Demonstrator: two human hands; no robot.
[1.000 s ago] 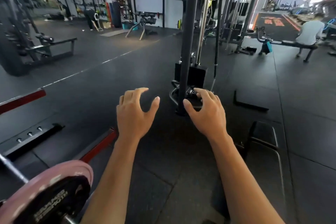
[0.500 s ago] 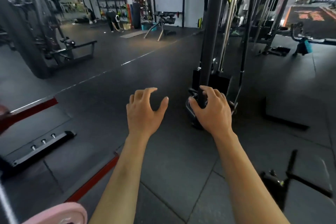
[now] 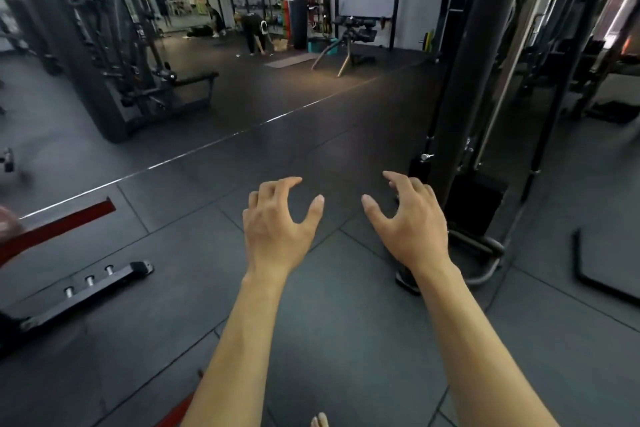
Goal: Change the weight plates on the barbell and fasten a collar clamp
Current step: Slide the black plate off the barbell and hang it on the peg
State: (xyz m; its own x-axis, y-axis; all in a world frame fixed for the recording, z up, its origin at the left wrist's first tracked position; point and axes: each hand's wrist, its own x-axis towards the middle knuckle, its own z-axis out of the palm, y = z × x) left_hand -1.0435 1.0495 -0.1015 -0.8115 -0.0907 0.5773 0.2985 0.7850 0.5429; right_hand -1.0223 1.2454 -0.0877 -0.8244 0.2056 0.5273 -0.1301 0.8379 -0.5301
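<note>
Both the left hand (image 3: 277, 229) and right hand (image 3: 412, 222) hover empty, fingers loosely spread; no plate shows, so the person should first look toward the barbell.

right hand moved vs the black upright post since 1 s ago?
Yes. The right hand now sits left of the black upright post, over bare floor; earlier its fingers overlapped the post's base. The camera also panned, so part is view shift.
</note>
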